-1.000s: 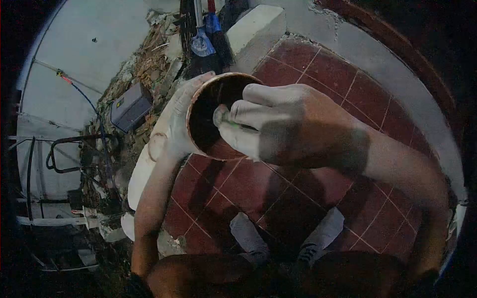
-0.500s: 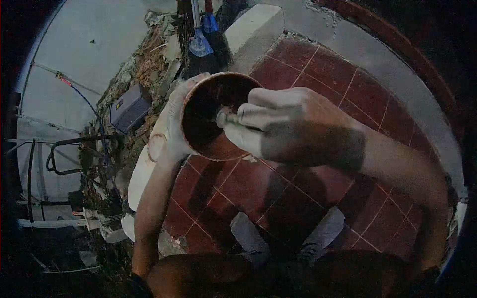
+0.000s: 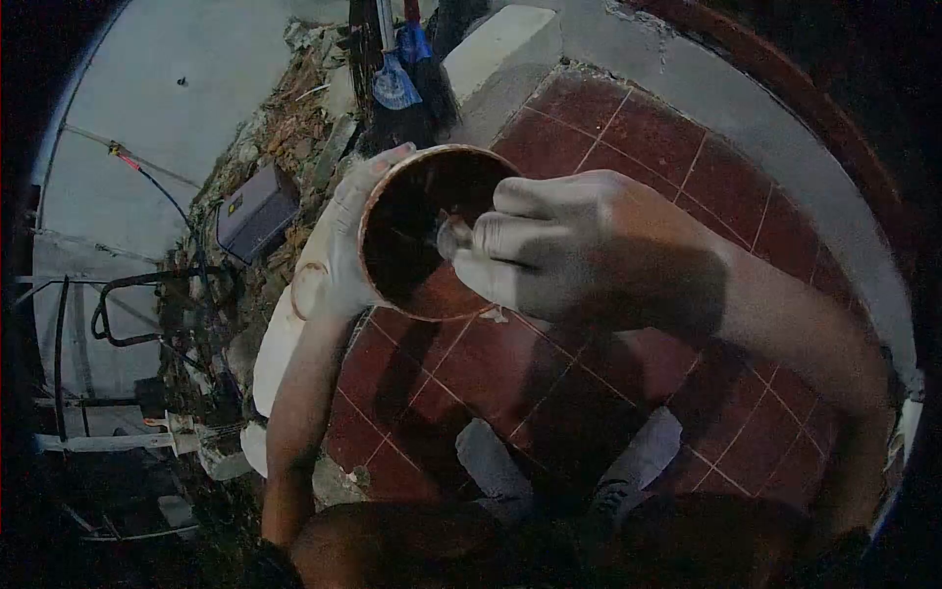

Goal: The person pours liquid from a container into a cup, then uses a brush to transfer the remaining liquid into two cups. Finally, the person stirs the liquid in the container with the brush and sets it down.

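A round reddish-brown pot (image 3: 446, 302) is held up over the tiled floor, its dark open mouth facing me. My left hand (image 3: 345, 236) wraps round the pot's left side, its fingers closed on the wall. Over the pot's right rim reaches my right hand (image 3: 559, 240), with fingers pinched together round a small pale object (image 3: 451, 234) that I cannot make out. That object lies over the dark inside of the pot. The bottom of the pot is too dark to see.
Red floor tiles (image 3: 491, 368) lie below, with my two feet on them. On the left are rubble (image 3: 285, 137), a grey box (image 3: 257, 214) and a black metal frame (image 3: 128, 280). Brooms with blue heads (image 3: 395, 86) stand behind the pot. A low wall (image 3: 765, 123) curves along the right.
My right hand and the small pale object have shifted slightly to the right within the pot's mouth. My left hand and the pot have barely moved.
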### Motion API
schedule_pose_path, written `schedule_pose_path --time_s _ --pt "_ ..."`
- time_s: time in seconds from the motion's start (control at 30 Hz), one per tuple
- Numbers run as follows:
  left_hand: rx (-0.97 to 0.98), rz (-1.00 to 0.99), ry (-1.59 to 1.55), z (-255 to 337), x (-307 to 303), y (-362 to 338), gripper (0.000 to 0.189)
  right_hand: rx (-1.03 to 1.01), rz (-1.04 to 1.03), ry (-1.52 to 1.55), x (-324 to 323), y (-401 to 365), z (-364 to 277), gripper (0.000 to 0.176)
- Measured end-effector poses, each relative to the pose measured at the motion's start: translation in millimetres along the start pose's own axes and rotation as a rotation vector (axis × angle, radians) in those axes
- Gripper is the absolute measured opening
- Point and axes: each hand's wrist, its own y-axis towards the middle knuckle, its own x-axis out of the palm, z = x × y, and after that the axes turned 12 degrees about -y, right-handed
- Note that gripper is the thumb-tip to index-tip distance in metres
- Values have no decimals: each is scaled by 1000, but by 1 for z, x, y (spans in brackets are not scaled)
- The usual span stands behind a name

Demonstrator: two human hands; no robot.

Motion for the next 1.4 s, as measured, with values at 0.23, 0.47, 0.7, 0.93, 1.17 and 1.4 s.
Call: schedule_pose_path --time_s 0.23,0.47,0.7,0.93,1.17,1.4 --pt "-122 3 -9 -2 -11 -9 102 -66 27 49 -4 -4 6 24" --pt "-260 173 -218 -2 -4 -17 98 -56 6 49 1 -3 4 26" --pt "-284 54 -176 5 -6 -13 99 -50 37 109 -3 0 5 26" --pt "-711 511 -595 24 12 2 102 -11 -114 98 -4 3 -6 30" --pt "-286 59 -129 3 -6 -15 111 -24 -3 76 2 1 5 28" --pt "-184 -42 95 7 -8 -4 111 146 -75 77 3 -2 2 11"
